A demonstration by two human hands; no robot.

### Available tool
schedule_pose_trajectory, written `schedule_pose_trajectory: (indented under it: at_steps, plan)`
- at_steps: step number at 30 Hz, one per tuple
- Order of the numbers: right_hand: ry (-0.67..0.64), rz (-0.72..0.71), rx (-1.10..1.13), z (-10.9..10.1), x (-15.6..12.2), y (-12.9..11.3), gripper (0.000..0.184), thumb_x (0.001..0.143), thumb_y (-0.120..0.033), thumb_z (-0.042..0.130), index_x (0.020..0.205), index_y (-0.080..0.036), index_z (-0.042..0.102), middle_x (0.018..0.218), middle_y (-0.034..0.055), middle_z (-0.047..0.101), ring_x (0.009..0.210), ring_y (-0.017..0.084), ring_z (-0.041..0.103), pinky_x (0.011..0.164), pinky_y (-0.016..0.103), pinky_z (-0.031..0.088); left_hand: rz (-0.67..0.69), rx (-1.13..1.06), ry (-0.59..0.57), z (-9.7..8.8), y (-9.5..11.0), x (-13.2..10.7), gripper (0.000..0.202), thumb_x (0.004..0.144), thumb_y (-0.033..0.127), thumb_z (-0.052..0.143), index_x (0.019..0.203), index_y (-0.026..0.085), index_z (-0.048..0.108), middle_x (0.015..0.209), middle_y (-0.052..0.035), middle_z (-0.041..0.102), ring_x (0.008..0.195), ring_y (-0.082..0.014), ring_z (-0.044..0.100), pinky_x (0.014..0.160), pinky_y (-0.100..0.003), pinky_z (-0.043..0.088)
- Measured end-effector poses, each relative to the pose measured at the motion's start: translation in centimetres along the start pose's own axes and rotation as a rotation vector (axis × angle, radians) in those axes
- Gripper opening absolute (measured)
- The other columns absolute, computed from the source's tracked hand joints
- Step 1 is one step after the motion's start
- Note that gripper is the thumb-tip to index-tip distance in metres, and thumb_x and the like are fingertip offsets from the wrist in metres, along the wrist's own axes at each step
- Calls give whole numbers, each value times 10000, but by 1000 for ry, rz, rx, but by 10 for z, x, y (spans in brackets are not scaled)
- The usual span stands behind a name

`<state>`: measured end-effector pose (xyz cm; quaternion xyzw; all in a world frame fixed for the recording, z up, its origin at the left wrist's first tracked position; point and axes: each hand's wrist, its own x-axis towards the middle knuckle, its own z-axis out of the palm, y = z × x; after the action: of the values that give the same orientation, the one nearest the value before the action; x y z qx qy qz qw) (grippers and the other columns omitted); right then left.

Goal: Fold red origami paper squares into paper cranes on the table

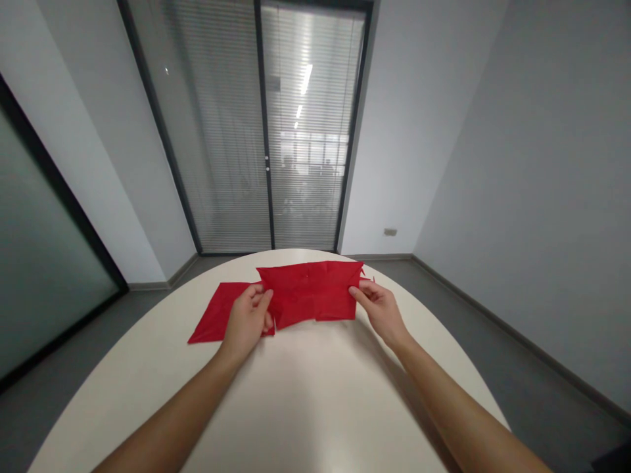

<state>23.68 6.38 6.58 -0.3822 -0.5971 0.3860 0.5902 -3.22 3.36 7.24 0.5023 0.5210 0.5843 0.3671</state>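
A red cloth (308, 289) is held up just above a round white table (276, 401), folded into a wide strip. My left hand (248, 320) pinches its left edge with thumb and fingers closed. My right hand (380, 309) pinches its right edge the same way. A second red piece (213, 318) lies flat on the table to the left, partly under my left hand; whether it is part of the same cloth I cannot tell.
The table's far rim curves just behind the cloth. Beyond it are a grey floor (473, 315), glass doors with blinds (266, 131), and grey walls on both sides. A dark-framed glass panel (39, 263) stands at the left.
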Motion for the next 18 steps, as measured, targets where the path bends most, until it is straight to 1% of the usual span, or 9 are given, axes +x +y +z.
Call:
schedule_pose_trajectory:
  at_steps: [1,2,5,6,9,12,14,16,18]
  plan:
    - [29,-49,-40,-2,2,0,326,782,-525,756,873,-213,734,898,57,754,862,237,680,827,373,535,-3,-48,-3,-3,7,4,353,786,489,702,933,193,577,746,-32,705,548,-170,670,445,-219,460]
    - [58,-81,-80,-4,3,0,317,803,-518,735,903,-217,735,936,60,750,876,236,675,843,381,529,27,-105,-16,-6,14,9,350,784,473,710,954,194,583,828,-46,722,629,-183,706,492,-225,503]
    - [140,-115,-262,-18,9,6,326,878,-501,634,1012,-215,715,1059,89,726,872,245,663,838,419,528,157,-218,65,-19,25,23,319,769,436,727,940,196,603,918,-45,729,811,-213,729,664,-277,571]
    - [169,-127,-382,-24,11,11,323,897,-486,598,1021,-211,711,1085,102,719,877,253,654,843,436,522,187,-230,87,-26,25,28,303,759,413,730,933,194,611,929,-37,726,843,-217,723,707,-297,576]
    - [232,-218,-793,-45,16,32,330,889,-396,569,1111,-183,690,1186,144,675,1123,317,574,1022,507,411,254,-311,177,-51,16,46,227,748,390,679,849,198,613,839,-4,701,810,-210,703,697,-302,572]
    - [219,-166,-1001,-60,17,57,394,867,-332,576,1212,-155,646,1337,182,585,1278,337,474,1079,503,360,152,-363,226,-79,-1,65,291,827,475,542,731,204,590,683,-2,660,685,-186,664,662,-304,560]
    - [179,-122,-1047,-65,18,69,428,860,-326,586,1247,-147,621,1331,181,590,1265,333,486,1076,485,368,48,-327,122,-95,-13,74,410,861,548,501,689,193,616,667,-42,680,672,-195,656,659,-308,553]
    - [140,-75,-1053,-68,20,77,422,862,-333,592,1244,-157,620,1238,155,648,1199,318,535,1048,462,396,-44,-255,97,-109,-26,79,453,837,585,544,646,182,619,628,-60,683,632,-193,639,603,-282,525]
    - [100,-33,-1058,-70,21,82,416,849,-324,612,1230,-159,632,1178,142,681,1134,310,580,1013,440,423,-99,-176,75,-120,-40,81,403,773,545,659,652,162,634,635,-61,695,621,-182,637,593,-257,507]
